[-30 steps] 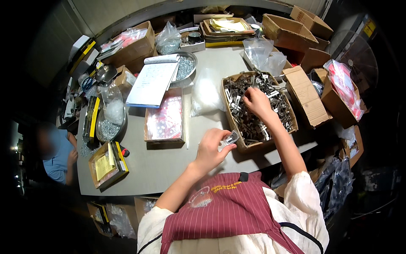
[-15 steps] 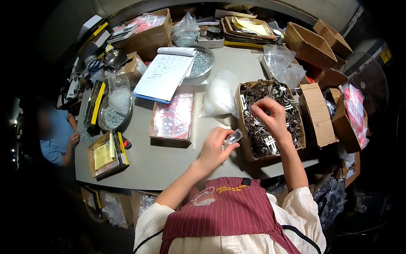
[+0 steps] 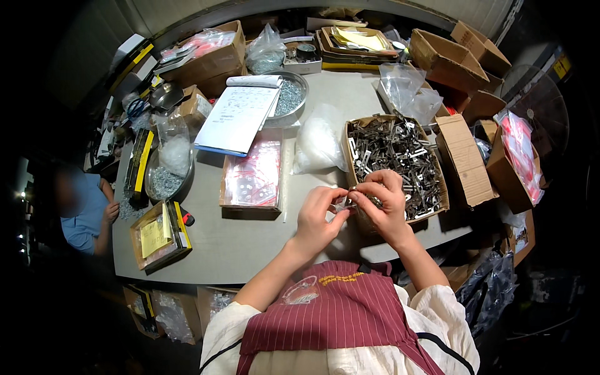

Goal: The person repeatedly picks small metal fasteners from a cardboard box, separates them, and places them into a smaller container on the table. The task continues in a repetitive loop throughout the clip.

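Since the left hand (image 3: pixel 316 222) has the clear plastic (image 3: pixel 342 204) pinched by the parts box (image 3: pixel 444 195) near left corner, I'd hold it steady; the right hand (image 3: pixel 389 206) is curled in close, can't tell if gripping, so maybe 1 piece at a time.

The bright table (image 3: pixel 237 244) curves within black fisheye edges.

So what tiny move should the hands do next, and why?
Maybe the right hand should gently ease its fingertips onto the clear plastic piece, because the left hand pinches that piece and both hands' fingertips are close together there. Whether the right hand holds something small is hard to tell.
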The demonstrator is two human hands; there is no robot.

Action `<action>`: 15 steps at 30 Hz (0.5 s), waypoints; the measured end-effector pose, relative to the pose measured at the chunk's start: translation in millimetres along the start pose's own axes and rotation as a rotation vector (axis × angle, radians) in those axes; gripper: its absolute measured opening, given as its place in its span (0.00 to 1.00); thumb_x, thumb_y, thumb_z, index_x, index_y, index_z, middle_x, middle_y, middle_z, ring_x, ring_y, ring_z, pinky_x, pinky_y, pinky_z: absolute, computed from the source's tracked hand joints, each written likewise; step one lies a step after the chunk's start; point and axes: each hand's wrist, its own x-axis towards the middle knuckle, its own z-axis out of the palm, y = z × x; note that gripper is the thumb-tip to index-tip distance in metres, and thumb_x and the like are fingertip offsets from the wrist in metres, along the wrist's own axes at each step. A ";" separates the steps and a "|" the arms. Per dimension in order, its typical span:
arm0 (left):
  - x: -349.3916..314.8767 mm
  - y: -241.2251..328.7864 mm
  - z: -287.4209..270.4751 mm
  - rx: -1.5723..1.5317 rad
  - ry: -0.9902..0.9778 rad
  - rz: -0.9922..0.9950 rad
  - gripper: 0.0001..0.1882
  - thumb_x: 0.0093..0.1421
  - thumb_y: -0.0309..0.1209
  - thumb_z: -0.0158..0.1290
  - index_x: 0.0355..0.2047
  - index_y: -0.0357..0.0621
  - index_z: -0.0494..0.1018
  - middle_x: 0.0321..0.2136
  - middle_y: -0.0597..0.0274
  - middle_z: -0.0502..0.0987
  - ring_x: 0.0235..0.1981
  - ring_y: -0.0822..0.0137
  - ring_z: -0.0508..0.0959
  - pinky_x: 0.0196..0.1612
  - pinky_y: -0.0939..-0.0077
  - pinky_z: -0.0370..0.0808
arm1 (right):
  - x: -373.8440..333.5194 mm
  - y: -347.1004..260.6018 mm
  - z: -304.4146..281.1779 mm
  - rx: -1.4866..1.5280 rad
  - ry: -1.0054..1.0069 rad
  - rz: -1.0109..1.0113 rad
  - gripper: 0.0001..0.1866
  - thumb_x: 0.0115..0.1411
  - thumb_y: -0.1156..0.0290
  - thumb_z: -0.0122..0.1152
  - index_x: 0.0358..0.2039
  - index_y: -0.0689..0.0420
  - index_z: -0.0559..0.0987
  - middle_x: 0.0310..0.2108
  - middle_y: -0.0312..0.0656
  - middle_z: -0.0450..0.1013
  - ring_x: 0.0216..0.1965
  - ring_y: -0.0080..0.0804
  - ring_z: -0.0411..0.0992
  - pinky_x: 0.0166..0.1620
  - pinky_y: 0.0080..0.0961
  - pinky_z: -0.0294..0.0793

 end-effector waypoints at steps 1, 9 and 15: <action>-0.5 2.3 -1.5 0.011 0.007 0.019 0.19 0.51 0.18 0.65 0.45 0.38 0.76 0.38 0.54 0.76 0.37 0.59 0.78 0.37 0.70 0.81 | -1.5 -2.9 -0.9 -0.017 -0.001 -0.042 0.08 0.54 0.66 0.73 0.33 0.55 0.86 0.37 0.38 0.74 0.44 0.36 0.69 0.53 0.34 0.61; -4.8 15.4 -26.8 -0.052 -0.017 0.036 0.18 0.57 0.22 0.66 0.47 0.37 0.77 0.39 0.56 0.78 0.35 0.65 0.81 0.38 0.74 0.80 | 9.6 -12.2 -23.3 0.061 -0.287 -0.269 0.08 0.54 0.74 0.68 0.36 0.57 0.83 0.52 0.44 0.76 0.60 0.49 0.67 0.63 0.46 0.63; -16.1 14.8 -37.8 -0.399 -0.013 -0.345 0.15 0.64 0.21 0.60 0.50 0.30 0.76 0.45 0.56 0.82 0.45 0.69 0.83 0.47 0.75 0.81 | 13.8 -29.2 -12.8 0.237 -0.295 -0.116 0.08 0.61 0.76 0.64 0.40 0.61 0.78 0.46 0.49 0.76 0.45 0.49 0.76 0.48 0.38 0.76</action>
